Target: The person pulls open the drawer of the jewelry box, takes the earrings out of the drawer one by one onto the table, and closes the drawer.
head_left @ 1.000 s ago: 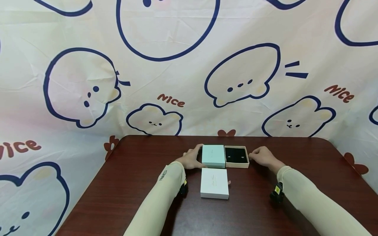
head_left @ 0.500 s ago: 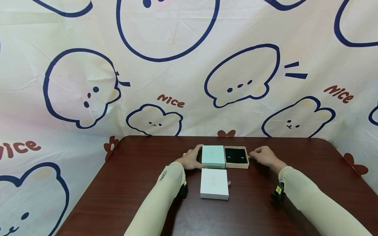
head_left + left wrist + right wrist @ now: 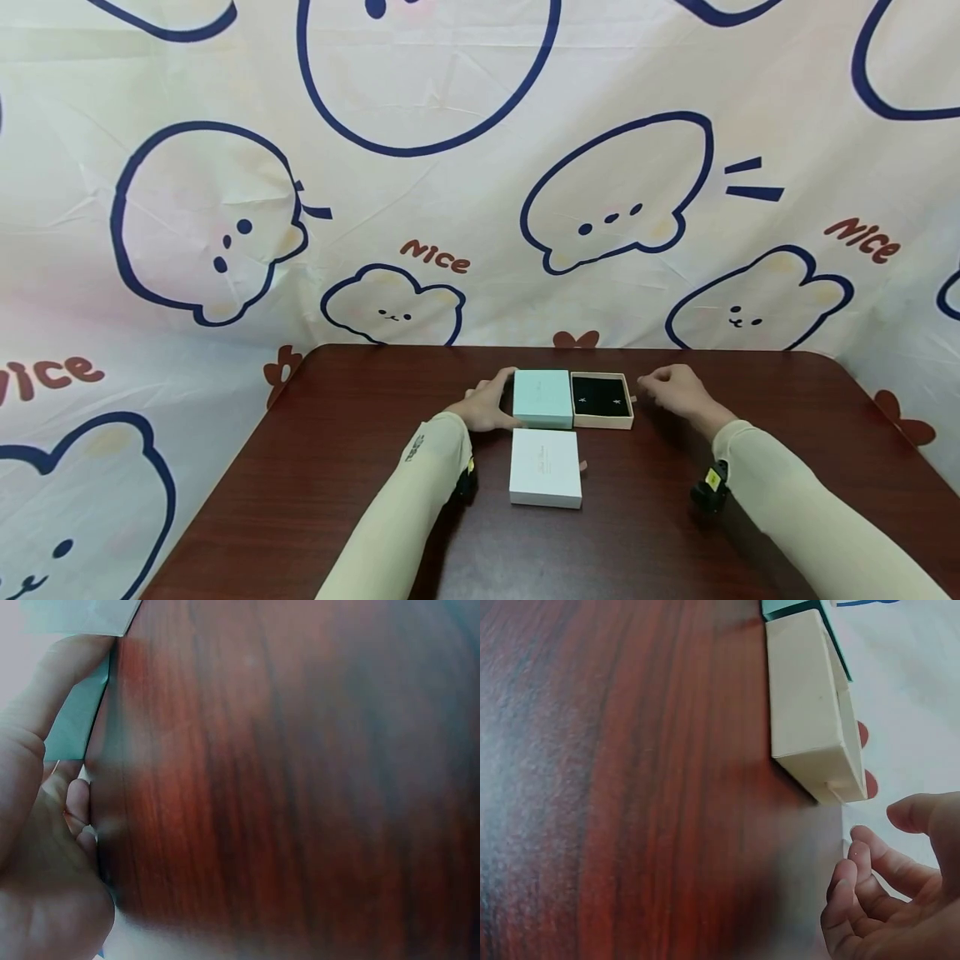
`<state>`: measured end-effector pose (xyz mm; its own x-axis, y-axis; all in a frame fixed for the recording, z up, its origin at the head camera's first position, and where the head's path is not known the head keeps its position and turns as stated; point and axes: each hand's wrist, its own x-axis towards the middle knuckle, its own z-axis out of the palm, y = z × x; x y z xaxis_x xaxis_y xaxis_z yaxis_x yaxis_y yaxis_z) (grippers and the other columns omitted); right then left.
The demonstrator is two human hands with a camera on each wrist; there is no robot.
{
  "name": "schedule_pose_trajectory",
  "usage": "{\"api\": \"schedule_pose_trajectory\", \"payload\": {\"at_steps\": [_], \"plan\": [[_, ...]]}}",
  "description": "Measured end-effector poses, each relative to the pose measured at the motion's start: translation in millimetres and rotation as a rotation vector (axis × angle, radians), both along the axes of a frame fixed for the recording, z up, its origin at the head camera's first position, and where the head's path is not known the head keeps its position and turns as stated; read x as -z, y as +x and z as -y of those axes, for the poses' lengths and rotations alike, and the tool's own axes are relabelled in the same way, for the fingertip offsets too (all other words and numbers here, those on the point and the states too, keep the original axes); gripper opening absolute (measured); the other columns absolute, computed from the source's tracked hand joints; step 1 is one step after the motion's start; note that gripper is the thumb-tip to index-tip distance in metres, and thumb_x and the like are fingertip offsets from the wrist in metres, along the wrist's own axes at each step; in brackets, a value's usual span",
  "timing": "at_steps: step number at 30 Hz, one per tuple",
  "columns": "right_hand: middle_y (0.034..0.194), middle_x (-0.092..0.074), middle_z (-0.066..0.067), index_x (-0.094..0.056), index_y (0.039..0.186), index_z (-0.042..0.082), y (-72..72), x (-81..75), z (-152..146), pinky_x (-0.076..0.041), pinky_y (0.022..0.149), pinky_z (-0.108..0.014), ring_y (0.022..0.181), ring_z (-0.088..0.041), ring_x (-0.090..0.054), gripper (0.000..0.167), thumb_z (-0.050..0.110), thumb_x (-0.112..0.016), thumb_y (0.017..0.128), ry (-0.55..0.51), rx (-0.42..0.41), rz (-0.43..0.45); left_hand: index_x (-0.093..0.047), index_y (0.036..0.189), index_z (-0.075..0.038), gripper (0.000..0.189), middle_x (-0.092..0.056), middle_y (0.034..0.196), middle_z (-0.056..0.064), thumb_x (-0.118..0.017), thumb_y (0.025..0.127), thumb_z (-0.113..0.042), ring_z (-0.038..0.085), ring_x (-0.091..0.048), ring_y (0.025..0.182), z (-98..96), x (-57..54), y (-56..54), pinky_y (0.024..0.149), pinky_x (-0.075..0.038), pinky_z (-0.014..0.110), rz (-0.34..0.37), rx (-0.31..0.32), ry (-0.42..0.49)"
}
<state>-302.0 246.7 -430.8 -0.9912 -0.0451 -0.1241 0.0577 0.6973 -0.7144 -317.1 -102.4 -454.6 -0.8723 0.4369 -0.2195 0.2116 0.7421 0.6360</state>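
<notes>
A pale teal box sleeve (image 3: 542, 398) lies near the back of the table. My left hand (image 3: 483, 407) grips its left side, thumb at the near edge and fingers at the far one. From the sleeve's right side a cream drawer (image 3: 602, 422) stands pulled out. Its black insert (image 3: 600, 387) bears two small star-shaped pieces, too small to make out closely. Just right of the drawer is my right hand (image 3: 678, 392), fingers loosely bent, thumb apart from them in the right wrist view, holding nothing. A short ribbon tab (image 3: 633, 398) sticks out of the drawer's end.
In front of the teal sleeve lies a white box (image 3: 546, 468) with a small pinkish tab (image 3: 583, 466) on its right side. The dark wooden table (image 3: 360, 467) ends at the back against a printed cloth (image 3: 480, 208).
My right hand has let go of the drawer's ribbon tab and moved slightly right, away from it. The left hand and both boxes have stayed in place.
</notes>
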Motion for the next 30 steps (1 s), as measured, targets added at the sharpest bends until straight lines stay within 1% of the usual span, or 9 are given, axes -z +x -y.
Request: {"api": "schedule_pose_trajectory", "payload": {"at_steps": [3, 6, 8, 11, 14, 18, 21, 26, 30], "plan": [[0.107, -0.068, -0.02, -0.069, 0.116, -0.008, -0.7, -3.4, -0.4, -0.047, 0.072, -0.03, 0.091, -0.023, -0.06, 0.041, 0.027, -0.052, 0.103, 0.005, 0.0, -0.021, -0.011, 0.163, -0.022, 0.1, -0.026, 0.165, 0.015, -0.077, 0.09, -0.038, 0.047, -0.031, 0.141, 0.0, -0.1, 0.3, 0.11, -0.035, 0.058, -0.001, -0.001, -0.001], [0.115, -0.067, -0.021, -0.069, 0.119, -0.006, -1.1, -7.0, 0.5, -0.046, 0.076, -0.031, 0.097, -0.024, -0.058, 0.042, 0.028, -0.051, 0.103, 0.013, 0.004, -0.041, -0.011, 0.163, -0.022, 0.1, -0.026, 0.165, 0.015, -0.077, 0.09, -0.038, 0.047, -0.031, 0.14, 0.1, -0.4, 0.3, 0.11, -0.035, 0.058, 0.0, 0.003, -0.002], [0.121, -0.066, -0.023, -0.068, 0.12, -0.006, -1.3, -9.6, 2.1, -0.046, 0.08, -0.035, 0.102, -0.027, -0.057, 0.042, 0.029, -0.051, 0.103, 0.013, 0.005, -0.057, -0.011, 0.163, -0.022, 0.1, -0.026, 0.164, 0.015, -0.076, 0.09, -0.038, 0.047, -0.032, 0.14, 0.1, -0.7, 0.4, 0.11, -0.035, 0.058, 0.0, 0.006, -0.003], [0.129, -0.062, -0.026, -0.067, 0.122, -0.006, -0.5, -14.0, 6.4, -0.048, 0.087, -0.043, 0.111, -0.033, -0.056, 0.043, 0.029, -0.051, 0.104, 0.0, 0.002, -0.073, -0.011, 0.163, -0.022, 0.1, -0.026, 0.164, 0.015, -0.077, 0.09, -0.038, 0.046, -0.031, 0.141, 0.3, -1.2, 0.5, 0.11, -0.035, 0.058, 0.002, 0.009, 0.0], [0.132, -0.06, -0.027, -0.067, 0.123, -0.006, 0.0, -17.6, 11.9, -0.048, 0.091, -0.048, 0.116, -0.037, -0.055, 0.043, 0.029, -0.051, 0.104, -0.015, 0.004, -0.082, -0.011, 0.163, -0.022, 0.1, -0.026, 0.165, 0.015, -0.077, 0.09, -0.038, 0.046, -0.031, 0.141, 0.4, -1.5, 0.3, 0.111, -0.035, 0.058, 0.001, 0.009, 0.001], [0.129, -0.061, -0.027, -0.067, 0.123, -0.006, 0.4, -20.1, 18.2, -0.048, 0.086, -0.043, 0.11, -0.034, -0.055, 0.043, 0.03, -0.051, 0.104, -0.018, 0.007, -0.078, -0.01, 0.163, -0.022, 0.101, -0.026, 0.165, 0.014, -0.077, 0.089, -0.038, 0.046, -0.031, 0.142, 0.1, -1.4, 0.2, 0.111, -0.034, 0.058, -0.004, 0.011, -0.003], [0.13, -0.062, -0.026, -0.067, 0.123, -0.005, 0.2, -19.8, 22.0, -0.047, 0.084, -0.039, 0.109, -0.032, -0.056, 0.042, 0.03, -0.051, 0.104, -0.011, 0.002, -0.077, -0.011, 0.163, -0.021, 0.101, -0.028, 0.165, 0.013, -0.077, 0.089, -0.039, 0.042, -0.032, 0.143, -0.5, -1.9, 0.0, 0.111, -0.033, 0.055, -0.014, 0.016, -0.012], [0.13, -0.062, -0.025, -0.068, 0.122, -0.004, 0.1, -19.2, 28.4, -0.047, 0.082, -0.036, 0.11, -0.031, -0.057, 0.04, 0.028, -0.051, 0.104, -0.006, -0.018, -0.091, -0.011, 0.163, -0.017, 0.101, -0.031, 0.163, 0.012, -0.077, 0.089, -0.04, 0.036, -0.035, 0.143, -1.1, -1.5, -1.3, 0.104, -0.028, 0.049, -0.042, 0.038, -0.033], [0.127, -0.064, -0.025, -0.068, 0.122, -0.004, 0.3, -20.6, 33.5, -0.047, 0.079, -0.033, 0.107, -0.03, -0.059, 0.039, 0.026, -0.052, 0.104, -0.011, -0.033, -0.104, -0.011, 0.163, -0.017, 0.101, -0.031, 0.163, 0.012, -0.077, 0.089, -0.041, 0.036, -0.035, 0.143, -0.9, 0.2, -3.2, 0.105, -0.027, 0.05, -0.042, 0.043, -0.036]]}}
